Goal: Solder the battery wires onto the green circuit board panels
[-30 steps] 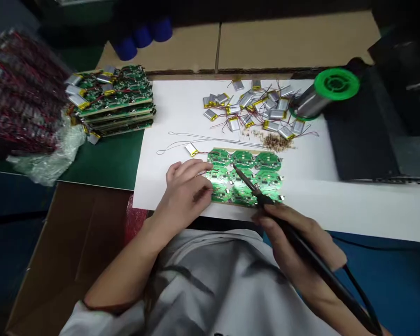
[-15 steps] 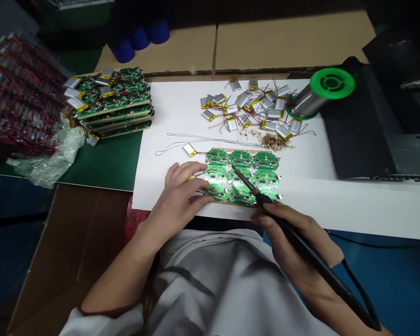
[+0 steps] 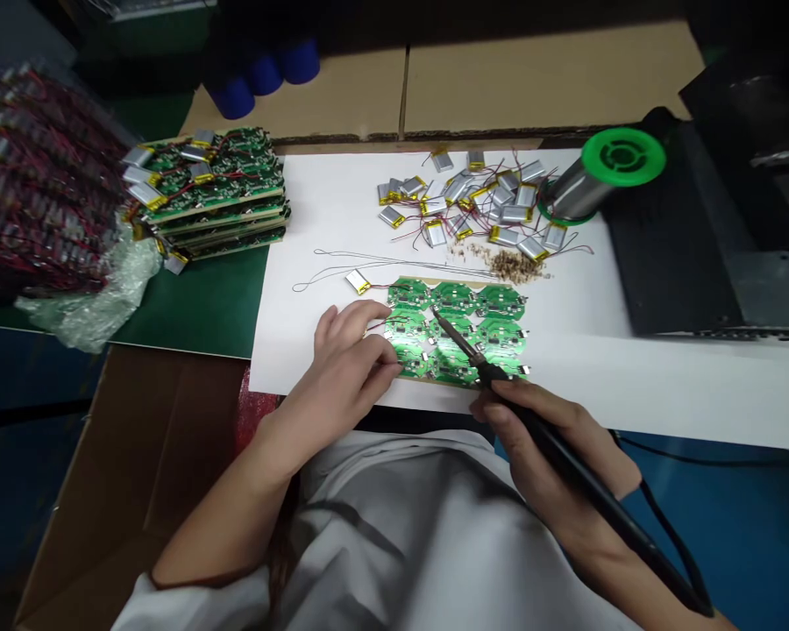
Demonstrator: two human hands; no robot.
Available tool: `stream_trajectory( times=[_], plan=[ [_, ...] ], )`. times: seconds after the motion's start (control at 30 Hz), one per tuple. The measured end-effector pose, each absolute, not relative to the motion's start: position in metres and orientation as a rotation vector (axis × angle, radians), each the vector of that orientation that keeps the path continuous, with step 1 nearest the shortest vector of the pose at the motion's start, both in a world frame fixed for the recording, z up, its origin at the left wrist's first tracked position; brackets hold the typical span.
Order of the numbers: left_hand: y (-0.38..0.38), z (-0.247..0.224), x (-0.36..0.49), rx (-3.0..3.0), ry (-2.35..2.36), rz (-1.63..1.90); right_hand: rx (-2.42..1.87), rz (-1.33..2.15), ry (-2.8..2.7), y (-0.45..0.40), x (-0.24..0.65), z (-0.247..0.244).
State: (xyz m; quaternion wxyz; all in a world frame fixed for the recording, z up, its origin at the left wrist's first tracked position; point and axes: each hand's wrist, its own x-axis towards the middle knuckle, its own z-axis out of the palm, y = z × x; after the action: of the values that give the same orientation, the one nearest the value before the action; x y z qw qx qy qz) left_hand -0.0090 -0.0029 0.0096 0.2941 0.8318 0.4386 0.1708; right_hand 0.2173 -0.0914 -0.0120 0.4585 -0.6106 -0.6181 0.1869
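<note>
My right hand [image 3: 558, 447] is wrapped round a black soldering iron [image 3: 585, 491], its tip over the green circuit board panel [image 3: 503, 337], between the top and middle rows; whether it touches cannot be told. At the panel's left edge is my left hand [image 3: 348, 364], fingers curled, thumb and index finger drawn together near the bottom row. What they pinch, if anything, is hidden. Dark red wires pass from under this hand onto the middle row. Just above it lies a small silver battery [image 3: 358, 281] with yellow tape, wired to the top row.
Loose wired batteries [image 3: 500, 197] lie piled behind the panel, near brown crumbs [image 3: 516, 265] and thin wires [image 3: 368, 261]. A solder spool [image 3: 575, 188] with green ends stands beside a black box [image 3: 671, 237]. Stacked board panels [image 3: 223, 188] and bubble wrap [image 3: 98, 294] are at left.
My left thumb and index finger have come closer together at the panel's edge. A bit of yellow between the fingers is now covered. The soldering iron tip has shifted very slightly left.
</note>
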Motion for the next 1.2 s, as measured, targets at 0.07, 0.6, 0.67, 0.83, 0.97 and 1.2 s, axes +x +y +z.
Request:
stream_trajectory(
  times=[0.07,0.6,0.67,0.83,0.97,1.2],
  plan=[
    [-0.004,0.008,-0.010,2.183,1.168,0.488,-1.510,0.485,-1.514,-0.091,0.217,-0.012],
    [0.007,0.015,-0.021,2.284,1.134,0.324,-1.252,0.499,-1.624,-0.081,0.220,-0.022],
    [0.008,0.016,-0.022,2.277,1.130,0.329,-1.259,0.487,-1.626,-0.082,0.220,-0.021],
    [0.007,0.018,-0.024,2.192,1.111,0.409,-1.212,0.499,-1.654,-0.078,0.216,-0.015],
    [0.005,0.018,-0.024,2.164,1.087,0.425,-1.122,0.456,-1.747,-0.060,0.206,-0.011],
    [0.005,0.016,-0.026,2.143,1.088,0.424,-1.088,0.443,-1.926,-0.042,0.196,-0.020]
  ],
)
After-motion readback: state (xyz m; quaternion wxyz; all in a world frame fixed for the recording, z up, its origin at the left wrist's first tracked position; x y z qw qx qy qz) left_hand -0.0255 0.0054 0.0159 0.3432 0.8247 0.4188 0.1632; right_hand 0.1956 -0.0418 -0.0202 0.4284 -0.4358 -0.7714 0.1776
